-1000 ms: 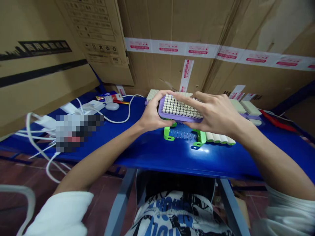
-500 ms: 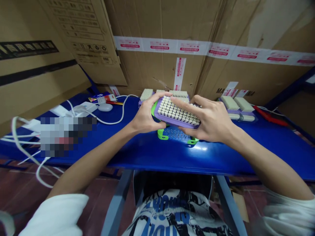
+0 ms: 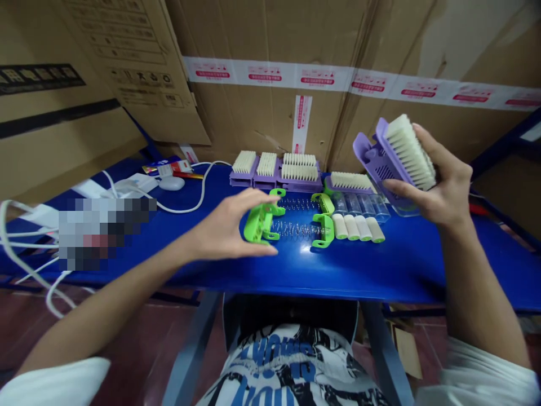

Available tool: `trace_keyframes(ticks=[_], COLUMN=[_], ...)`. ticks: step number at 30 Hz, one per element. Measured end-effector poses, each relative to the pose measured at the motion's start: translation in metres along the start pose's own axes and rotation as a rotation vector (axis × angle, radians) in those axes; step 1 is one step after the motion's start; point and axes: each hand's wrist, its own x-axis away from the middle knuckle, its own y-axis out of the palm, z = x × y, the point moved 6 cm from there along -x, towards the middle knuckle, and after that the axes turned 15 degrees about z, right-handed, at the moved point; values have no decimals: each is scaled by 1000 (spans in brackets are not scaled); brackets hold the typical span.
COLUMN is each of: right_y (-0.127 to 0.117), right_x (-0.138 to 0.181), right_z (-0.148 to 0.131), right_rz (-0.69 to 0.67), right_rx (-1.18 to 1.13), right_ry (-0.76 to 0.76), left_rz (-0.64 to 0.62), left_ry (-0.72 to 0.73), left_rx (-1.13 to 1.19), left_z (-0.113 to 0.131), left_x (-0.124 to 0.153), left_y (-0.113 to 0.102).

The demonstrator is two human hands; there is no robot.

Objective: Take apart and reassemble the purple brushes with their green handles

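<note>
My right hand (image 3: 448, 183) is raised at the right, its fingers and thumb around a purple brush (image 3: 391, 160) with cream bristles. Under it, the brush's slotted purple side shows. My left hand (image 3: 230, 228) reaches low over the blue table, thumb and fingers spread wide in a C. A bright green plastic piece (image 3: 256, 224) lies between them; whether they touch it I cannot tell. Just beyond my left fingertips are thin metal springs (image 3: 296, 228) in rows, with green end clips (image 3: 323, 237) at their right.
Several purple brushes (image 3: 299, 183) line the back near the cardboard (image 3: 262, 124). Cream rollers (image 3: 358, 228) and clear plastic holders (image 3: 359, 206) sit right of the clips. At the left are white cables (image 3: 203, 194) and a white mouse (image 3: 171, 183). The blue table (image 3: 321, 270) ends nearest me.
My left hand has come off the brush and moved slightly left and down, beside the green piece. My right hand has carried the brush up and right, uncovering the springs and rollers.
</note>
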Motion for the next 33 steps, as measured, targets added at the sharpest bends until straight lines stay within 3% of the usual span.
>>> trace_keyframes(ticks=[4,8,15,21,27,30,33], right_y=[3,9,20,24,27,36,55], right_x=[15,22,30,30,28,22,13], right_z=[19,12,3,0,-26,-51,-81], right_rz=[-4,-56,-180,-176,-244,-336,-447], right_rx=[35,107,153,155,72,11,-46], right_ry=[48,24,9,-15,-45,-95,-160], left_rz=[-35,-55,-19,33,84,189,265], left_ry=[41,123,203,164,165,145,122], left_rx=[-147,-232,-387,-300,-429,-312,1], left_z=[23,25,25,19,18,25,32], left_x=[49,65,62,63,66,51,11], left_y=[28,39,41,42,41,32,21])
